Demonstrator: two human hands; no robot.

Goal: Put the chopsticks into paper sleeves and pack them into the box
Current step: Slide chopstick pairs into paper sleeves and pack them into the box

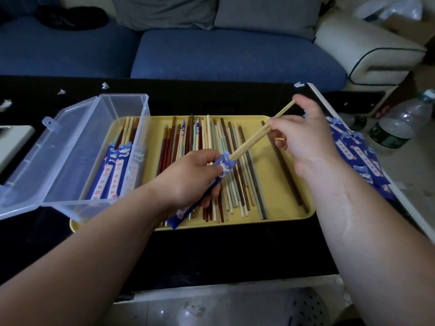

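The left hand (188,175) gripped a blue patterned paper sleeve (202,189) near its open upper end, fingers closed around it, with the sleeve slanting down toward the near left over the yellow tray (277,184). The right hand (303,135) pinched a pair of pale bamboo chopsticks (259,135) between thumb and fingertips near their far ends, and the pair's lower tips sat just inside the mouth of the sleeve, most of their length still outside it. Beneath both hands, the tray held a spread of loose chopsticks (219,161) in dark brown, reddish brown, pale green and cream, lying roughly parallel from far to near; two dark ones (284,170) lay a little apart to the right. To the left, a clear plastic box (94,149) stood with its hinged lid (26,165) swung open to the left, its right part overlapping the tray's left end; inside it lay several sleeved chopsticks (113,170), their bare ends pointing far. A pile of empty blue sleeves (360,156) lay at the right edge of the black table (211,255), just beside the right wrist. Plastic water bottles (400,123) stood on the floor farther right, and a blue sofa (211,55) ran along the far side.
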